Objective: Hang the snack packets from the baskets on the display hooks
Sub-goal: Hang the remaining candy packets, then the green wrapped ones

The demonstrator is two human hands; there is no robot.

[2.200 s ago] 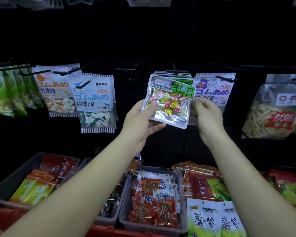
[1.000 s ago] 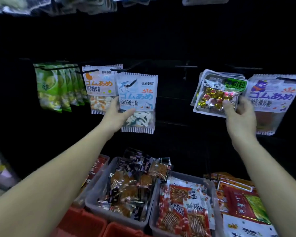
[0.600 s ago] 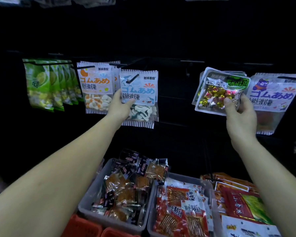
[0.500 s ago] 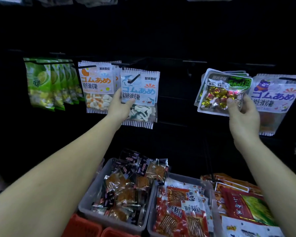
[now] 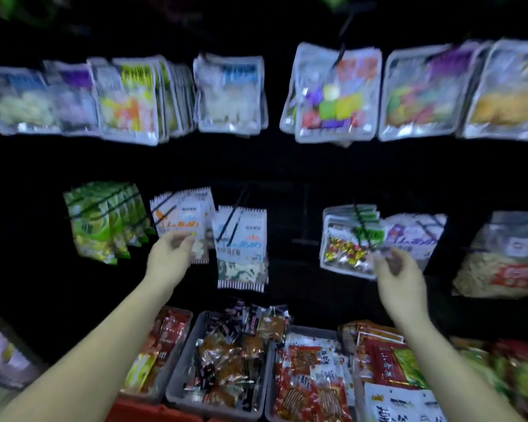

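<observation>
Since motion blur smears most print, only orange kana on a white gummy packet [image 5: 180, 222] and blue kana on its neighbour packet [image 5: 241, 242] half-read. Dark display wall [image 5: 293, 166], two rows of hung packets. Below, grey baskets [image 5: 177, 377] full of snacks.

The candy packet [image 5: 346, 249], green label, hangs on a hook [image 5: 360, 220] mid-right. Right hand [image 5: 398, 277] is just below-right of it, fingers loose and spread, holding nothing. Left hand [image 5: 171, 257] is at the gummy packet's bottom edge, fingers curled; can't tell whether it grips.
</observation>
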